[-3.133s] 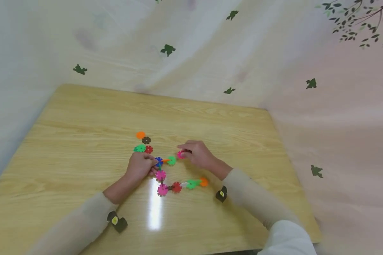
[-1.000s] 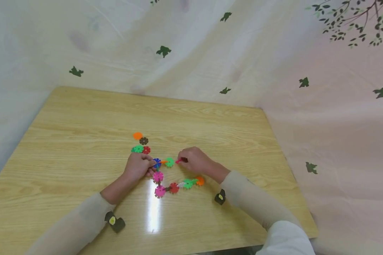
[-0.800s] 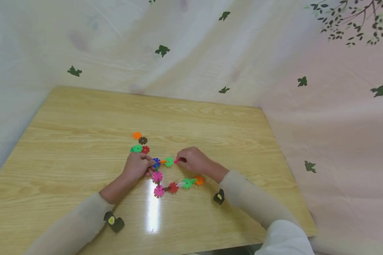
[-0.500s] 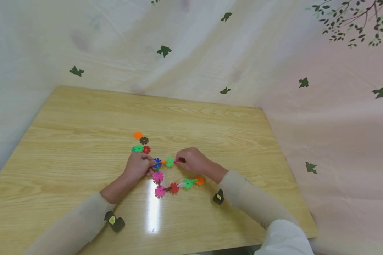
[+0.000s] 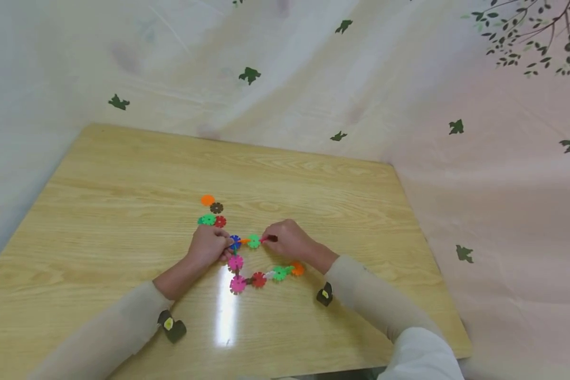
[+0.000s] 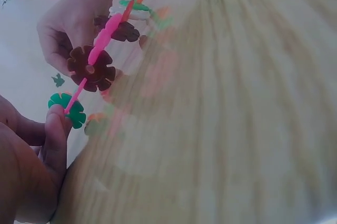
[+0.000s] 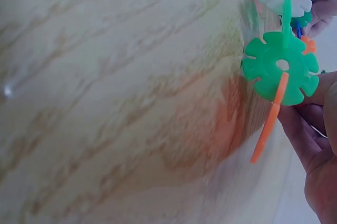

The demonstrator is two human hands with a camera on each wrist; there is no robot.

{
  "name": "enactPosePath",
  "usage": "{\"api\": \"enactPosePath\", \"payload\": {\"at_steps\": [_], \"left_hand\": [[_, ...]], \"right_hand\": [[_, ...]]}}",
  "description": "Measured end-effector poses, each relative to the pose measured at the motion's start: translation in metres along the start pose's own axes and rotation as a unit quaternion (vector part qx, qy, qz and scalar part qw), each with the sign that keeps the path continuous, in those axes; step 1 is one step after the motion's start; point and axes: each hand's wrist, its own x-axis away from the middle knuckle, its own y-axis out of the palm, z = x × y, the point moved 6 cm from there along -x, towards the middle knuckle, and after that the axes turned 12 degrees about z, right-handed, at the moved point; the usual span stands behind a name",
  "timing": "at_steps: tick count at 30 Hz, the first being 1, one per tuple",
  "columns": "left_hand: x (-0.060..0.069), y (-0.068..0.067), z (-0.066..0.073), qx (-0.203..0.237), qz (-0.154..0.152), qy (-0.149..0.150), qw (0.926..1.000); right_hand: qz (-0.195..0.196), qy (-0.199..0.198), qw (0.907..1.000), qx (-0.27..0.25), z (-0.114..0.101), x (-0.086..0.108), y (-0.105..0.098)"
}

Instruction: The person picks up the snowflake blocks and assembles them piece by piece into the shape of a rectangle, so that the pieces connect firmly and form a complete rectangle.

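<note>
With my left hand (image 5: 209, 246) I am pinching the blue disc (image 5: 235, 243) between thumb and finger, a dark green disc (image 6: 77, 118) sitting just beside my thumb, and with my right hand (image 5: 288, 239) I am pinching a pink disc (image 5: 264, 239) edge-on, its rim meeting the light green disc (image 5: 254, 241) (whether it is sitting in a slot, I cannot tell). Toward me, two joined pink discs (image 5: 237, 285) are leading to the near red disc (image 5: 258, 280), a green disc (image 5: 279, 273) and an orange end disc (image 5: 297, 269). Beyond my left hand, a far orange disc (image 5: 207, 200), brown disc (image 5: 216, 208), far green disc (image 5: 209, 219) and far red disc (image 5: 220, 221) are lying on the wooden table (image 5: 342, 200)
</note>
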Motion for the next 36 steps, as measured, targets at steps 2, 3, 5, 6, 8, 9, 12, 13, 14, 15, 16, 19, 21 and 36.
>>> {"api": "enactPosePath", "payload": {"at_steps": [2, 3, 5, 6, 8, 9, 12, 13, 14, 15, 16, 19, 21, 36], "left_hand": [[0.0, 0.0, -0.001, -0.005, 0.003, 0.0, 1.0], [0.0, -0.001, -0.001, -0.008, 0.005, 0.0, 1.0], [0.0, -0.002, -0.002, -0.013, 0.008, 0.002, 0.9999], [0.0, -0.002, -0.002, -0.017, 0.011, 0.004, 0.9998], [-0.001, -0.003, -0.002, -0.019, 0.017, 0.007, 0.9997], [-0.001, -0.004, -0.002, -0.018, 0.019, 0.007, 0.9996], [-0.001, -0.006, -0.002, -0.009, 0.025, 0.005, 0.9996], [-0.001, -0.007, -0.002, -0.006, 0.026, 0.002, 0.9996], [-0.001, -0.008, -0.003, -0.004, 0.025, -0.002, 0.9997], [0.0, -0.009, -0.003, -0.003, 0.022, -0.004, 0.9997], [0.0, -0.009, -0.004, -0.004, 0.021, -0.005, 0.9998], [0.002, -0.011, -0.005, -0.009, 0.01, -0.003, 0.9999], [0.003, -0.012, -0.005, -0.01, 0.005, 0.002, 0.9999], [0.023, -0.033, -0.02, -0.006, 0.011, -0.009, 0.9999]], "right_hand": [[0.007, -0.004, 1.0, -0.001, -0.001, 0.0, 0.0], [0.009, -0.006, 0.9999, 0.0, -0.001, -0.001, 0.001], [0.012, -0.01, 0.9999, 0.0, -0.001, -0.001, 0.002], [0.012, -0.008, 0.9999, -0.001, -0.001, -0.002, 0.002], [0.015, -0.016, 0.9997, 0.002, -0.002, -0.005, 0.003], [0.019, -0.028, 0.9994, 0.006, -0.003, -0.007, 0.003], [0.031, -0.062, 0.9975, 0.012, -0.007, -0.012, 0.001], [0.032, -0.071, 0.9969, 0.013, -0.008, -0.013, 0.001], [0.03, -0.074, 0.9967, 0.013, -0.008, -0.014, 0.001], [0.025, -0.072, 0.9971, 0.01, -0.008, -0.015, 0.001], [0.016, -0.064, 0.9978, 0.005, -0.006, -0.016, 0.001], [-0.039, -0.024, 0.9988, -0.016, 0.0, -0.019, 0.004], [-0.092, 0.015, 0.9948, -0.042, 0.007, -0.024, 0.006], [-0.197, 0.121, 0.9727, -0.018, 0.033, -0.068, 0.011]]}}
